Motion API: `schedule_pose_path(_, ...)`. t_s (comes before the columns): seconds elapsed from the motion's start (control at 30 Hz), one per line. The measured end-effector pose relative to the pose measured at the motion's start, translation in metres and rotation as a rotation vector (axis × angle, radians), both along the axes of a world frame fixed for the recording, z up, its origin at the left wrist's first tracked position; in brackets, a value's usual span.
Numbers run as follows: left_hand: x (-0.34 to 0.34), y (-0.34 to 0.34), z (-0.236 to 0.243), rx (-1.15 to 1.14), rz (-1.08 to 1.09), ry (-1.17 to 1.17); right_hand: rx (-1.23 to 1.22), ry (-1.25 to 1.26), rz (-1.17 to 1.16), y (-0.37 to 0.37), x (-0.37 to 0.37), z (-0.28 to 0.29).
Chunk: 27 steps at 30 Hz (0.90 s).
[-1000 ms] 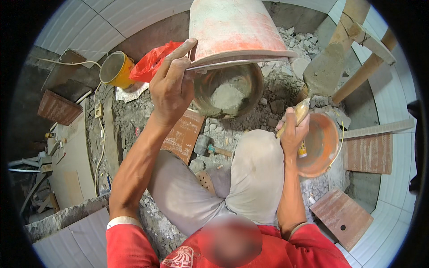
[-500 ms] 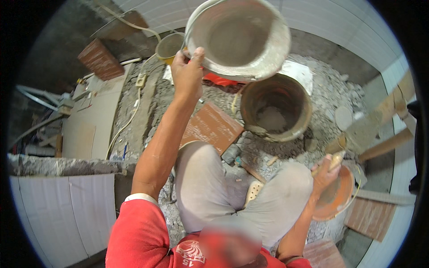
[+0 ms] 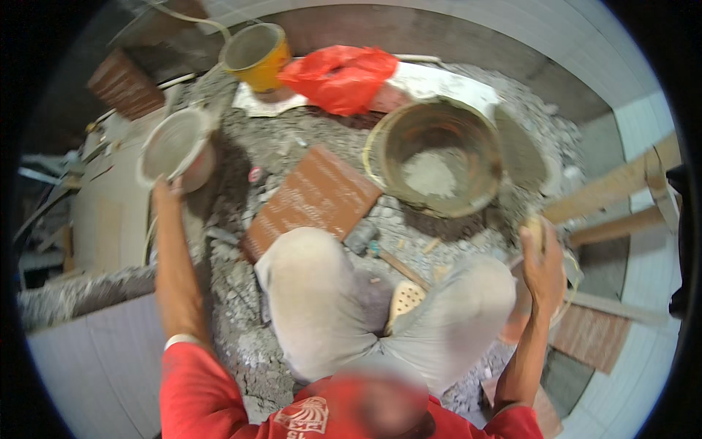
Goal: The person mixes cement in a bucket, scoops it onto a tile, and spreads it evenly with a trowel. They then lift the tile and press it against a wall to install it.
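My left hand [image 3: 167,194] grips the rim of a whitish bucket [image 3: 197,168] out at the left, over the edge of the rubble strip. My right hand [image 3: 541,256] is closed on the wooden handle of a mortar-coated trowel [image 3: 521,150], its grey blade raised beside the dark mortar bucket [image 3: 439,205], which has pale grey material at its bottom. An orange bucket [image 3: 512,329] sits behind my right forearm, partly hidden. A brown tile [image 3: 311,197] lies before my bent knees, next to a mallet [image 3: 402,267]. The picture is somewhat blurred.
A yellow bucket [image 3: 267,66] and red plastic bag [image 3: 329,80] stand at the back. Wooden posts [image 3: 599,186] lean at the right by another tile [image 3: 589,336]. A board [image 3: 113,227], cable and clutter lie left, a concrete ledge [image 3: 88,289] lower left. Rubble covers the floor.
My left hand has swung the whitish bucket from up over the dark bucket down to the far left. My right hand has shifted outward to the right, still holding the trowel.
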<state>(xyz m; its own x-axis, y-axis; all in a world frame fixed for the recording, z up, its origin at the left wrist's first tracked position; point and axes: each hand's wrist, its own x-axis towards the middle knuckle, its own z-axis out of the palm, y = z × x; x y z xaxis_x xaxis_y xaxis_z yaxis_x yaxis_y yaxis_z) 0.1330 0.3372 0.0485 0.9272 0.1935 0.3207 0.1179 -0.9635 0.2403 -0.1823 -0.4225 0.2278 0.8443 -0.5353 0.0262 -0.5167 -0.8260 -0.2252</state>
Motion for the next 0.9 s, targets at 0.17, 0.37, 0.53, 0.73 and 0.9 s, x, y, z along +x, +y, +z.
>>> schedule_pose_path(0.17, 0.019, 0.085, -0.03, 0.204, 0.111, 0.155, 0.09, 0.079, 0.371, -0.015, 0.044, -0.008)
schedule_pose_path(0.37, 0.027, 0.07, -0.045, -1.715, 0.733, -0.259, -0.116, 0.476, 0.568, -0.002, 0.118, -0.016)
schedule_pose_path(0.53, -0.019, -0.006, 0.008, -1.857, 0.62, -0.104, -0.044, 0.632, 0.628, 0.001, 0.152, -0.034)
schedule_pose_path(0.73, -0.041, -0.194, 0.056, -1.804, 0.207, 0.44, -0.177, 0.67, 0.645, 0.004, 0.174, -0.02)
schedule_pose_path(0.9, -0.018, -0.346, 0.075, -1.298, -0.504, 0.873, -0.329, 0.719, 0.523, 0.009, 0.175, 0.006)
